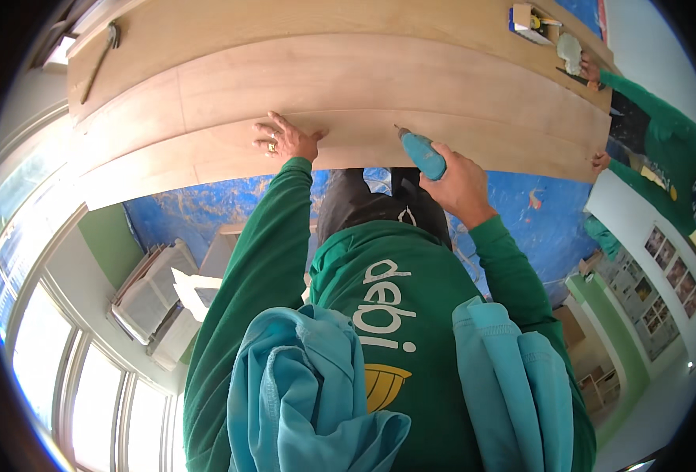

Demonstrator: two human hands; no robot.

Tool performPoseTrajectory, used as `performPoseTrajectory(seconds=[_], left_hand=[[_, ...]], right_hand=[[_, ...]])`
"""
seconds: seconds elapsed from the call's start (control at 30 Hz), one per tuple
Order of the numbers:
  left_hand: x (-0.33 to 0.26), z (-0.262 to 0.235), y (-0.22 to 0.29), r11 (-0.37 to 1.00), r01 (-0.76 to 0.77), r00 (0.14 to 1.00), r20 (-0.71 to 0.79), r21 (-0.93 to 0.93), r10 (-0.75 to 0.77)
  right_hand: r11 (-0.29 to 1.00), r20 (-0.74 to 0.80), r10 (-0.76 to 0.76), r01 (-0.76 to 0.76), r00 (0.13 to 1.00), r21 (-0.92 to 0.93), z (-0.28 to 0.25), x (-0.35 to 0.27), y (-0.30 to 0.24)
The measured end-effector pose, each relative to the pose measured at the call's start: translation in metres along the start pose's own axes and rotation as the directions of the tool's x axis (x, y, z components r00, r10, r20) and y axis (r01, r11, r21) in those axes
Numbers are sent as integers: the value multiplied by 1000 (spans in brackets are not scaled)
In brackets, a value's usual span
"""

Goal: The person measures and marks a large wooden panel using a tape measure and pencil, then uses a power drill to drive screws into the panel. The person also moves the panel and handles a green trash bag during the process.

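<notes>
While left hand (286, 138) lies spread and flat, holding nothing, on the plywood panel (348, 86), panel slip is the risk.
If that palm shifts, the tip could skid; right hand (458, 182) is closed round the teal-handled tool (421, 153), tip apparently touching the panel just right of the left hand.

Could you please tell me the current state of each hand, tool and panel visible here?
left hand: open, pressed flat on the panel.
right hand: shut on the teal tool.
teal tool: gripped, tip against the panel.
plywood panel: lying flat, held steady.
co-worker's hand: at the panel's far edge.
</notes>
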State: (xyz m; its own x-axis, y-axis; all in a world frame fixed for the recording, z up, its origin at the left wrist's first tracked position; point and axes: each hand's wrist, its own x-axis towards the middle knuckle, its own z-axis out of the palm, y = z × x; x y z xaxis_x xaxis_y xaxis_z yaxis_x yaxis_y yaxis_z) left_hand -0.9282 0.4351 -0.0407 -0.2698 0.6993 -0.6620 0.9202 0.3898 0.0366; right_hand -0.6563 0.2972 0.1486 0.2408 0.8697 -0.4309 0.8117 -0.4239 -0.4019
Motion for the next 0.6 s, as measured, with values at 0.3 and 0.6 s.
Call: performPoseTrajectory(seconds=[0.3,0.6], left_hand=[[0,1,0,1000,0,1000,11,-6,1],[-2,-4,0,1000,13,1000,27,-14,-13]], right_hand=[[998,-17,-41,40,999,-39,2,1,4],[997,1,-46,46,999,-60,3,5,6]])
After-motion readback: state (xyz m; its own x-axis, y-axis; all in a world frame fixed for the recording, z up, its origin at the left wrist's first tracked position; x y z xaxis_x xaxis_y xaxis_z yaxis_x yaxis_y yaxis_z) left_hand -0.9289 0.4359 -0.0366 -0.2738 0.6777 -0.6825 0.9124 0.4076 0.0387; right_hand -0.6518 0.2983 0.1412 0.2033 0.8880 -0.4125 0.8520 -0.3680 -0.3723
